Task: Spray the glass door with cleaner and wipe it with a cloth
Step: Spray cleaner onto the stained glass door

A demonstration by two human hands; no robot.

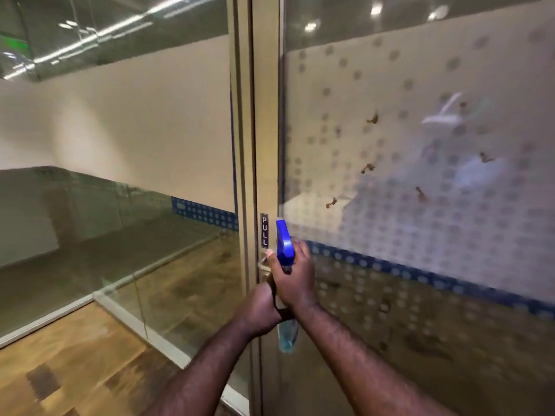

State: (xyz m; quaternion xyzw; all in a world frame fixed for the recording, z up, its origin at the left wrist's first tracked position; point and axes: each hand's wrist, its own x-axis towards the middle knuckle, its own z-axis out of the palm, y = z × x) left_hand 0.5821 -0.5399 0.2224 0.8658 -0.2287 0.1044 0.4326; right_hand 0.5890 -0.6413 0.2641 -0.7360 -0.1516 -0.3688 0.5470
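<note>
The glass door (405,181) fills the right half of the view, with a frosted dotted film and several brown smudges on it. A spray bottle (283,244) with a blue trigger head and pale blue liquid stands upright in front of the door's frame. My right hand (292,280) is wrapped around its neck just under the head. My left hand (258,307) clasps the bottle lower down, against my right wrist. The nozzle points up and towards the door. No cloth shows in view.
The metal door frame (264,145) carries a "PULL" label (264,230) and a handle (264,267) right behind my hands. A fixed glass panel (120,130) stands to the left, over a wooden floor (75,364).
</note>
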